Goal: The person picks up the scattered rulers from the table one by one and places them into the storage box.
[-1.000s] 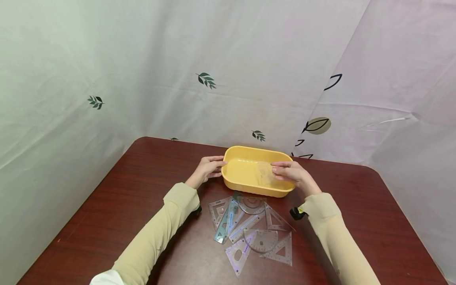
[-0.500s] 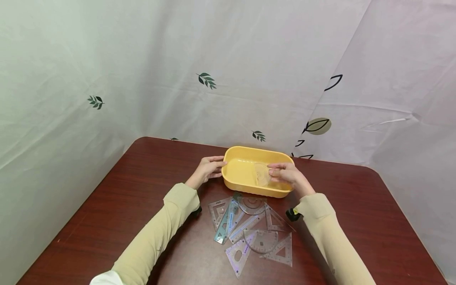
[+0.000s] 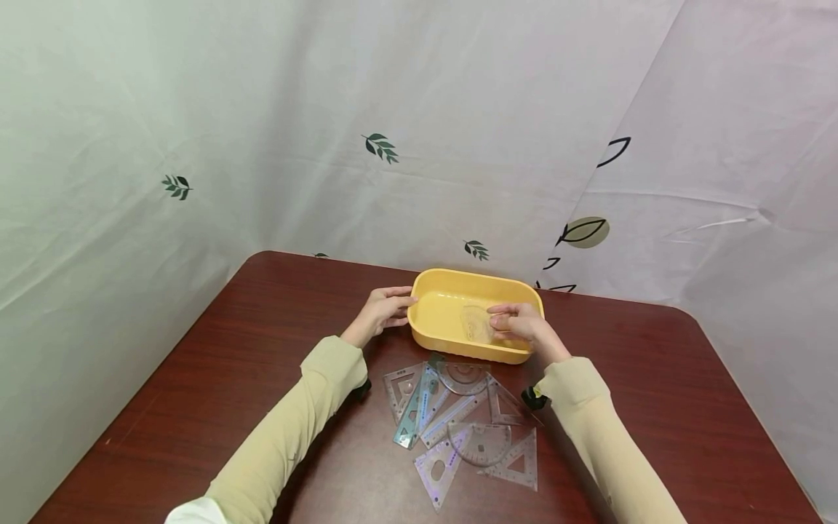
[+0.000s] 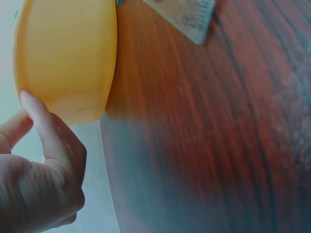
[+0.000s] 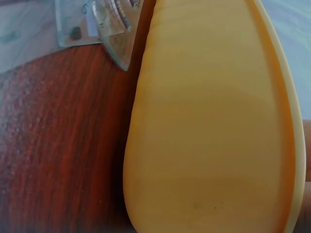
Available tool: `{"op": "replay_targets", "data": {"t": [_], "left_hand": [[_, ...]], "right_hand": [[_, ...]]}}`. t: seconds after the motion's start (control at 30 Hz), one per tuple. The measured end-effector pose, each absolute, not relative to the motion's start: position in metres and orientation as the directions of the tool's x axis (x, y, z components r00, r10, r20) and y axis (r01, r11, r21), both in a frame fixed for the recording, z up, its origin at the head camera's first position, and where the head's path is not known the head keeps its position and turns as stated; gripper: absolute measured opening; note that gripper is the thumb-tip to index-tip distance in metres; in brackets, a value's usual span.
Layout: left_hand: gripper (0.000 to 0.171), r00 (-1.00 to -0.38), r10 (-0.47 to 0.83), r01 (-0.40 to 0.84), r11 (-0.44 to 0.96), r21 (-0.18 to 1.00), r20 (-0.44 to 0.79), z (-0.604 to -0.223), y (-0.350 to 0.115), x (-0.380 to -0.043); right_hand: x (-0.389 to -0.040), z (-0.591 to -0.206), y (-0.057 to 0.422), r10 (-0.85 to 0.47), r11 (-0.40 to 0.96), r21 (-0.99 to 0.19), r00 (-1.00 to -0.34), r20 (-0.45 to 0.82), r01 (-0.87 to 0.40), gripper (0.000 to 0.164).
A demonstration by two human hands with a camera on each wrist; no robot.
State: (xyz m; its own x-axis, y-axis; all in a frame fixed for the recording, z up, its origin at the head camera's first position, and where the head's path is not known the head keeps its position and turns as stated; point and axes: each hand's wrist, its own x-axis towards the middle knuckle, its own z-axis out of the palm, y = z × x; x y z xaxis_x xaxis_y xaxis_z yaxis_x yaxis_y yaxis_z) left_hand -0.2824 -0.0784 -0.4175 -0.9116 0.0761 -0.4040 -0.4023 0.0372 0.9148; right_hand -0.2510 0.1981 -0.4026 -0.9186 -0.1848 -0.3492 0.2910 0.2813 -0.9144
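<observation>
A yellow plastic tray [image 3: 439,314] with rounded corners stands near the back edge of the table. My left hand [image 3: 382,311] grips its left end, with one fingertip over the rim; in the left wrist view this hand [image 4: 46,170] pinches that rim. Inside the tray's right half, my right hand [image 3: 527,329] holds a clear plastic protractor [image 3: 475,324] between thumb and fingers, low over the tray floor. The right wrist view shows the tray's outer wall [image 5: 209,121], which hides most of the right hand.
In front of the tray lie several clear drawing tools: a teal ruler [image 3: 409,418], a bluish ruler [image 3: 427,389], a purple-tinted set square [image 3: 437,469], a large protractor [image 3: 483,444] and clear set squares [image 3: 521,466]. A pale curtain [image 3: 419,182] hangs behind the table [image 3: 294,291].
My right hand has moved a little left and down into the tray with the protractor. The left hand stays at the left rim, and the tray has barely moved.
</observation>
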Motion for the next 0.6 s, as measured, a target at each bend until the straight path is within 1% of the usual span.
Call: {"op": "replay_targets", "data": {"t": [0.27, 0.6], "left_hand": [[0.041, -0.911, 0.088, -0.402, 0.040, 0.915, -0.404, -0.417, -0.078, -0.282], [0.042, -0.909, 0.083, -0.407, 0.035, 0.913, -0.408, -0.417, -0.079, -0.283]], "right_hand": [[-0.251, -0.405, 0.191, -0.113, 0.371, -0.887, -0.935, -0.335, 0.273, 0.040], [-0.253, -0.408, 0.185, -0.054, 0.413, -0.864, -0.939, -0.340, 0.289, 0.035]]}}
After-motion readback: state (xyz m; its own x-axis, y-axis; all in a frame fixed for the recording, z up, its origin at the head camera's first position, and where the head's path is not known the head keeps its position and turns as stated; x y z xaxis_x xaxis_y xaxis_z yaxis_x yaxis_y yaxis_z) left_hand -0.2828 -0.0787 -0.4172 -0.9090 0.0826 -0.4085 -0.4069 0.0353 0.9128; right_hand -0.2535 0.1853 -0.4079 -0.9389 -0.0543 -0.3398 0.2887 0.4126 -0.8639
